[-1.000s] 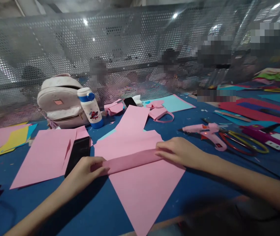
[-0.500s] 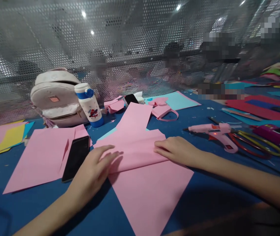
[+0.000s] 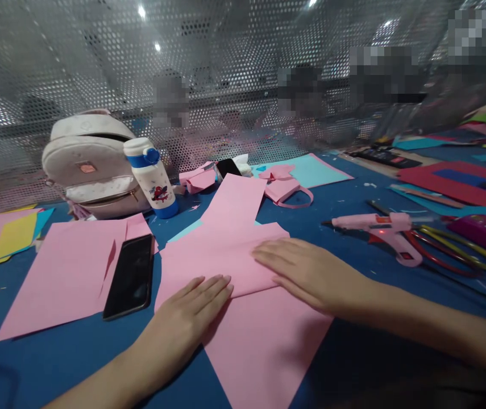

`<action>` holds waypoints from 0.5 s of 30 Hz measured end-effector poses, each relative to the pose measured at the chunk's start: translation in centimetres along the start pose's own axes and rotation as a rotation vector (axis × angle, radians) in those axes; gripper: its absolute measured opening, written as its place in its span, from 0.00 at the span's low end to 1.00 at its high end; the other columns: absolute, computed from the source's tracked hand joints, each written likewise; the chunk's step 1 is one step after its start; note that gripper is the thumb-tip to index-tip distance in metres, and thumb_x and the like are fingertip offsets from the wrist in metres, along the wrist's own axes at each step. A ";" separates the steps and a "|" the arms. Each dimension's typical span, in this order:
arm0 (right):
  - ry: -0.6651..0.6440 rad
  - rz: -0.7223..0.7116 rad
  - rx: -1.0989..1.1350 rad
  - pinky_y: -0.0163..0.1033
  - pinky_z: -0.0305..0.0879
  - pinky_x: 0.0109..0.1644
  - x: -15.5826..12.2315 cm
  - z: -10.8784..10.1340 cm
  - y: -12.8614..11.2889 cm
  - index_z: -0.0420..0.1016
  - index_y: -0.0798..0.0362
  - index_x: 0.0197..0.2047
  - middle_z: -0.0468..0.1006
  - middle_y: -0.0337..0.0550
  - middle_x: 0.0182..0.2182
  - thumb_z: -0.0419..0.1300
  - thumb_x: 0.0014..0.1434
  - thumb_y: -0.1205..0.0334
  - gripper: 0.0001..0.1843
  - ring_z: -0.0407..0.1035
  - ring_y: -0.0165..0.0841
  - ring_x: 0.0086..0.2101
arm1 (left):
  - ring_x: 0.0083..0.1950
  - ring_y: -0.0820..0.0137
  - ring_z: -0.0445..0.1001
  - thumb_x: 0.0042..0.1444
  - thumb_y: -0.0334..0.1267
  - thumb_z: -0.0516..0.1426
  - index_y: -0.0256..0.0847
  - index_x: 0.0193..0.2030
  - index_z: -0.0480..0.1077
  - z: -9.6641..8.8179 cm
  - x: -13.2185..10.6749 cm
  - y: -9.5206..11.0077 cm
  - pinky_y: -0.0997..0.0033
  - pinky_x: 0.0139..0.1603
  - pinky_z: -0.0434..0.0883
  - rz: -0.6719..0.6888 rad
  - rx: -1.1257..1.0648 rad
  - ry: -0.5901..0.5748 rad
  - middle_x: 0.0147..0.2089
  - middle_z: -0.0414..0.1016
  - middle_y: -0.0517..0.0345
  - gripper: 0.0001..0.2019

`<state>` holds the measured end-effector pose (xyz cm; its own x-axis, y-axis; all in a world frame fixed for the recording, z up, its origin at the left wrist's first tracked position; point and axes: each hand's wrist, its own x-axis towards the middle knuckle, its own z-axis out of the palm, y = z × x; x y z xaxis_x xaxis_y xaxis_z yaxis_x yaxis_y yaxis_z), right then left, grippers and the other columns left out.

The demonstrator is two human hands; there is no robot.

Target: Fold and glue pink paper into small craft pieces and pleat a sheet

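Note:
In front of me lies a folded sheet of pink paper [image 3: 208, 255], its folded edge running across the middle. Under it, another pink sheet [image 3: 264, 346] points toward me, and a pink strip [image 3: 238, 199] sticks out at the far side. My left hand [image 3: 195, 309] is flat, its fingertips resting on the folded edge at the left. My right hand [image 3: 302, 270] lies flat on the right part of the fold with fingers stretched out. Neither hand grips anything. The hands cover parts of the edge.
A black phone [image 3: 129, 277] lies on pink sheets [image 3: 61, 267] at left. Behind stand a white backpack [image 3: 89, 165] and a bottle [image 3: 153, 182]. To the right are a pink glue gun [image 3: 379, 224], scissors [image 3: 460, 250] and a small pink paper bag [image 3: 283, 190].
My left hand has moved right and come down flat on the fold. The right hand has gone from curled fingers at the edge to lying flat, a little further left.

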<state>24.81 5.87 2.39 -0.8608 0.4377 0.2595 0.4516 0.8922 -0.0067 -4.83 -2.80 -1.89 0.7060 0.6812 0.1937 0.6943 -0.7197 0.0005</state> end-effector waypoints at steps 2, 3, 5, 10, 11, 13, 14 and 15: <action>-0.056 -0.119 0.070 0.49 0.57 0.67 0.1 0.4 -0.6 0.62 0.58 0.68 0.68 0.52 0.64 0.51 0.69 0.64 0.25 0.63 0.40 0.63 | 0.73 0.66 0.56 0.69 0.25 0.43 0.39 0.75 0.46 0.0 0.0 0.0 0.56 0.71 0.63 0.005 0.016 -0.008 0.74 0.53 0.52 0.28; -0.088 -0.164 0.104 0.49 0.55 0.68 0.2 0.6 -0.9 0.59 0.58 0.70 0.66 0.52 0.66 0.53 0.69 0.64 0.27 0.60 0.39 0.65 | 0.73 0.66 0.57 0.69 0.25 0.43 0.38 0.75 0.46 0.0 0.0 0.0 0.55 0.71 0.63 0.013 0.026 -0.008 0.74 0.53 0.52 0.28; -0.148 -0.208 0.160 0.49 0.51 0.71 0.2 1.2 -1.3 0.55 0.58 0.72 0.63 0.52 0.68 0.56 0.68 0.63 0.32 0.55 0.39 0.67 | 0.73 0.65 0.57 0.70 0.26 0.44 0.38 0.75 0.46 -0.2 0.1 0.1 0.55 0.70 0.64 0.022 0.044 -0.011 0.74 0.53 0.51 0.28; -0.226 -0.213 0.236 0.51 0.47 0.73 -0.2 2.2 -1.6 0.49 0.59 0.74 0.59 0.55 0.69 0.59 0.67 0.59 0.37 0.50 0.41 0.69 | 0.73 0.64 0.57 0.72 0.37 0.46 0.38 0.75 0.46 -1.3 0.4 0.5 0.53 0.71 0.62 0.046 0.059 -0.062 0.74 0.54 0.50 0.27; -0.232 -0.208 0.245 0.52 0.47 0.73 -0.2 2.3 -1.6 0.49 0.59 0.74 0.59 0.55 0.69 0.59 0.67 0.59 0.37 0.50 0.41 0.69 | 0.73 0.63 0.57 0.73 0.40 0.46 0.38 0.75 0.46 -1.5 0.5 0.5 0.53 0.72 0.60 0.053 0.068 -0.067 0.74 0.53 0.50 0.27; -0.247 -0.199 0.258 0.54 0.48 0.72 -0.2 2.2 -1.6 0.50 0.59 0.73 0.59 0.56 0.69 0.59 0.67 0.58 0.38 0.51 0.43 0.69 | 0.74 0.62 0.56 0.73 0.44 0.47 0.37 0.75 0.47 -1.7 0.4 0.6 0.54 0.73 0.57 0.067 0.099 -0.068 0.74 0.53 0.49 0.28; -0.253 -0.197 0.261 0.55 0.49 0.72 -0.1 2.2 -1.7 0.51 0.60 0.73 0.59 0.57 0.69 0.60 0.67 0.58 0.37 0.51 0.43 0.69 | 0.74 0.61 0.56 0.72 0.47 0.47 0.36 0.74 0.48 -1.7 0.4 0.7 0.54 0.73 0.56 0.076 0.120 -0.070 0.74 0.53 0.49 0.29; -0.258 -0.196 0.262 0.55 0.49 0.72 -0.1 2.1 -1.7 0.51 0.60 0.73 0.59 0.57 0.69 0.60 0.67 0.58 0.37 0.51 0.43 0.69 | 0.74 0.61 0.56 0.72 0.48 0.48 0.36 0.74 0.48 -1.7 0.4 0.7 0.54 0.74 0.55 0.085 0.143 -0.070 0.74 0.53 0.49 0.30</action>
<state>23.62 4.55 0.32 -0.9703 0.2402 0.0296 0.2268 0.9450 -0.2357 -4.33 -3.28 -0.14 0.7678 0.6297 0.1178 0.6406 -0.7525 -0.1531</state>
